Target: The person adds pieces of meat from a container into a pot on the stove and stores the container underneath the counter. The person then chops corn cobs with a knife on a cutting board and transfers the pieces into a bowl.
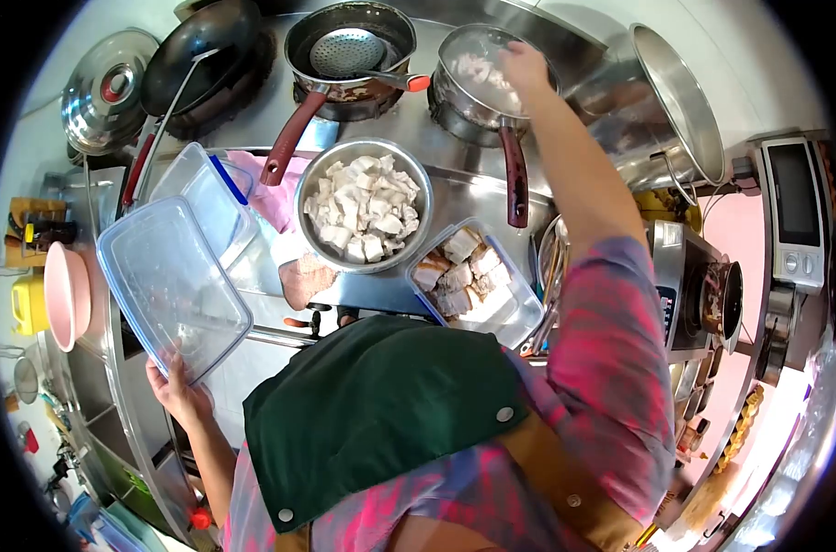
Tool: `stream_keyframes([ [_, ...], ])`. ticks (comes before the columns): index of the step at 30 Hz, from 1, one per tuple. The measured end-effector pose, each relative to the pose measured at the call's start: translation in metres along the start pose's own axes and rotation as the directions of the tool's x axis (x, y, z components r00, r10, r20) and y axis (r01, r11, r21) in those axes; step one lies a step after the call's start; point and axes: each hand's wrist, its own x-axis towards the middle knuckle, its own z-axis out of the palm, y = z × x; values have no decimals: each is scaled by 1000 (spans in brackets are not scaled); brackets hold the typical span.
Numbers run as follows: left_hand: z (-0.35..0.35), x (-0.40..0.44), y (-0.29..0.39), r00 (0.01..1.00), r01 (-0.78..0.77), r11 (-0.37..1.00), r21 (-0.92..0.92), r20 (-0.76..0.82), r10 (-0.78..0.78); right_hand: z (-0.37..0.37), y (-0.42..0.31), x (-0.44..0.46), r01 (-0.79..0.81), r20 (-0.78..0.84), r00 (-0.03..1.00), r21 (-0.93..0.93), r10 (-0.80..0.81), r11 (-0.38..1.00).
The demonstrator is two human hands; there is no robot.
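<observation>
My left hand (181,391) grips the corner of a clear plastic lid (174,285) with a blue edge, at the left. At the upper right, my right hand (524,66) is over the rim of a saucepan (473,101) that holds pale pieces; its fingers are blurred and partly hidden. In the middle, a steel bowl (425,207) is full of pale chunks (363,207). Right of the bowl, browned meat blocks (459,276) lie in a clear container (519,313). Behind the lid stands another clear container (202,193).
A pan (298,46) with a skimmer (347,53) sits at the top. A black wok (193,55) and a steel lid (113,92) are at the upper left. A large steel pot (685,101) stands right of my right arm. A pink cloth (275,193) lies beside the bowl.
</observation>
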Motion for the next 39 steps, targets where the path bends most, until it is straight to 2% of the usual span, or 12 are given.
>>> stream_keyframes([
  [3, 13, 4, 7, 1000, 5, 1000, 17, 28, -6, -85, -55, -77, 82, 75, 993, 162, -95, 983],
  [7, 14, 18, -3, 991, 6, 1000, -7, 134, -6, -149, -55, -236, -123, 345, 938, 444, -42, 888],
  [9, 21, 20, -4, 990, 5, 1000, -1, 143, -5, -148, -30, -321, -440, 482, 849, 419, 217, 794],
  [11, 41, 19, 6, 990, 10, 1000, -21, 142, -7, -129, 29, -387, -649, 561, 676, 146, 478, 747],
  [13, 39, 27, 6, 973, 32, 999, -31, 230, -24, -110, 53, -427, -870, 583, 469, 174, 664, 461],
  [16, 43, 32, 7, 958, 0, 1000, -21, 286, 6, -88, 52, -440, -921, 715, 349, 382, 606, 79],
  [17, 49, 30, 10, 956, 3, 1000, -29, 294, 6, -87, 42, -438, -904, 746, 407, 412, 527, 115],
  [21, 41, 37, 7, 936, -22, 998, -54, 350, 39, -35, 76, -457, -866, 513, 496, 355, 701, 353],
  [25, 38, 34, 3, 944, 4, 999, -43, 331, 11, -52, 19, -444, -819, 535, 549, 497, 642, 286],
  [29, 43, 28, 5, 948, 19, 997, -80, 320, 7, -26, 26, -451, -753, 505, 658, 422, 559, 504],
  [32, 46, 26, 3, 947, 13, 998, -66, 320, 9, -27, 1, -443, -709, 573, 619, 702, 537, 69],
  [39, 57, 18, 5, 954, 23, 996, -82, 301, 3, -11, 5, -446, -684, 611, 620, 728, 493, -42],
])
